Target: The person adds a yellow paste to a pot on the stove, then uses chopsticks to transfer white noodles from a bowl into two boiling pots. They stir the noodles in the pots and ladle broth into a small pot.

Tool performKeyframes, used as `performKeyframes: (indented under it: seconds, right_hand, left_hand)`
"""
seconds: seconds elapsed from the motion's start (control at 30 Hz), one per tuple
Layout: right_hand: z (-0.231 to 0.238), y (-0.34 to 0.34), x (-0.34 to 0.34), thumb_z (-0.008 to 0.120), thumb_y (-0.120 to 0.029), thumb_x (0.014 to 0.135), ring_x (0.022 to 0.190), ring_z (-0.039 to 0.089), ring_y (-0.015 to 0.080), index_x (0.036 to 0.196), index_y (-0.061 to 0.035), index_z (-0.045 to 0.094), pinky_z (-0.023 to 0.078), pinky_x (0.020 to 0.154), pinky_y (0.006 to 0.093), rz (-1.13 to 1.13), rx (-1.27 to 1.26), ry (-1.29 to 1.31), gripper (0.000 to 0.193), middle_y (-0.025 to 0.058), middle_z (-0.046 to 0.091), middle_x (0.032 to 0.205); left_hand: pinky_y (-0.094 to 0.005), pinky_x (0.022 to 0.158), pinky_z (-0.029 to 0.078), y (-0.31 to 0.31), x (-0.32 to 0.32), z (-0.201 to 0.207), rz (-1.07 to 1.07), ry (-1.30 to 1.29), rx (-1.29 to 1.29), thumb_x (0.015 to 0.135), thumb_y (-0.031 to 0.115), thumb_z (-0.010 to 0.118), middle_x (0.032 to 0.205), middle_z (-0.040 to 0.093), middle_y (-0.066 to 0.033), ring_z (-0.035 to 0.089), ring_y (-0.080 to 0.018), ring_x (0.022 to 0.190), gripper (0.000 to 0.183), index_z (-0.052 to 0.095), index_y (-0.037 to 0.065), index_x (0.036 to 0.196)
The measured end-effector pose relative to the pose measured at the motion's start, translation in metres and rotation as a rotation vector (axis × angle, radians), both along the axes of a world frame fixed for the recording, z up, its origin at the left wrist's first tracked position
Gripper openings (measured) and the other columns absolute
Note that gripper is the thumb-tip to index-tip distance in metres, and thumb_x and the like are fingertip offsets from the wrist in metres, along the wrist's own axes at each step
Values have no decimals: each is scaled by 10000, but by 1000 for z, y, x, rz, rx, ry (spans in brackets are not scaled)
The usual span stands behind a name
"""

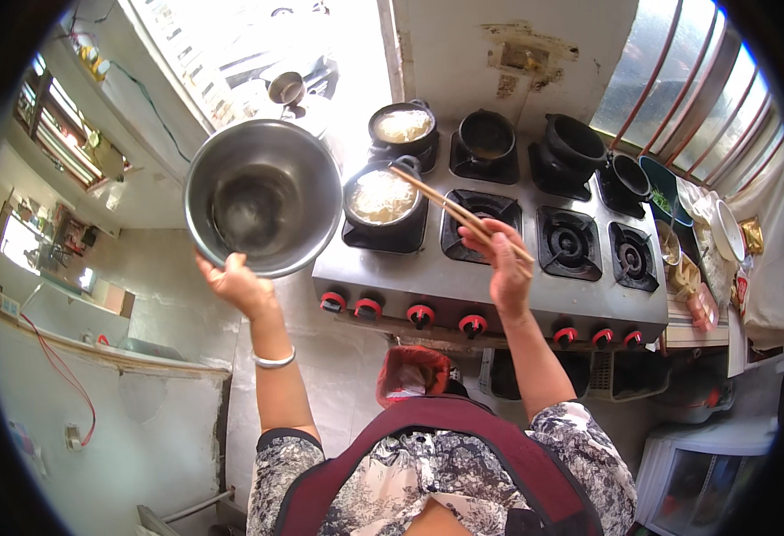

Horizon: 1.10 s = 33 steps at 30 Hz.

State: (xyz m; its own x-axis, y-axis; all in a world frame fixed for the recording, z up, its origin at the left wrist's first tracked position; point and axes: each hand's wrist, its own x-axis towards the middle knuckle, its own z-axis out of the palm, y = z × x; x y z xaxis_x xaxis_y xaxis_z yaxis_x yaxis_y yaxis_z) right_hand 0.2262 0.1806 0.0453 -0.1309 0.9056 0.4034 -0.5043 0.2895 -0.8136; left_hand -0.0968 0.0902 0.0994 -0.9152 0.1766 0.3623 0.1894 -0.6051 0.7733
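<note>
My left hand (238, 281) grips the near rim of a large steel bowl (298, 192), held up left of the stove. Its inside looks bare apart from a shiny patch at the bottom. In my right hand (505, 263) is a pair of long wooden chopsticks (445, 205), slanting away to the left. Their tips reach the rim of a black pot (349, 213) on the front left burner. Pale strands like noodles (383, 196) fill that pot. Behind it, another black pot (376, 139) holds similar pale strands (402, 125).
Dark pots (486, 138) stand along the back of the steel stove (535, 290); bare burners (566, 243) lie in front. Red-ringed knobs (421, 315) line its front edge. A red bin (392, 366) sits below. Right of the stove, a side counter (691, 336) carries bowls and packets.
</note>
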Motion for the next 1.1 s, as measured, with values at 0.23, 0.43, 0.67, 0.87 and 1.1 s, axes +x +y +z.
performKeyframes:
  seconds: [0.23, 0.43, 0.67, 0.87, 1.1]
  right_hand:
    - [-6, -44, 45, 405, -245, 961, 870, 645, 311, 1109, -34, 535, 512, 736, 388, 161, -262, 78, 289, 148, 626, 1050]
    - [-43, -99, -6, 439, -280, 945, 785, 620, 267, 1126, -21, 533, 499, 674, 333, 583, -436, -4, 329, 181, 627, 989]
    - [-74, -138, -77, 457, -267, 935, 702, 631, 273, 1092, -9, 555, 519, 592, 329, 1118, -457, -360, 319, 198, 633, 942]
    - [-91, -193, -78, 460, -285, 937, 707, 622, 244, 1082, -3, 559, 495, 615, 312, 1285, -456, -462, 332, 175, 636, 934]
    - [-113, -260, -57, 479, -277, 925, 717, 614, 243, 1080, -23, 540, 503, 621, 326, 1389, -502, -616, 303, 179, 630, 945]
  left_hand:
    - [-294, 712, 496, -165, -37, -72, -58, -544, -151, 576, -131, 440, 951, 563, -80, 554, -192, 816, 582, 503, 22, 1134]
    - [-277, 544, 481, -280, 33, -159, 195, -855, -107, 578, -165, 404, 891, 555, -64, 532, -163, 711, 705, 477, 88, 1232]
    - [-269, 588, 435, -375, 188, -249, 624, -1199, 29, 524, -180, 380, 966, 573, -79, 530, -198, 783, 716, 526, 52, 1185]
    - [-300, 456, 393, -456, 312, -349, 944, -1372, 161, 499, -177, 429, 813, 518, -69, 500, -209, 704, 634, 563, 50, 1075]
    - [-349, 393, 346, -568, 382, -456, 1012, -1519, 427, 614, -133, 480, 641, 473, -148, 483, -277, 502, 144, 441, 4, 594]
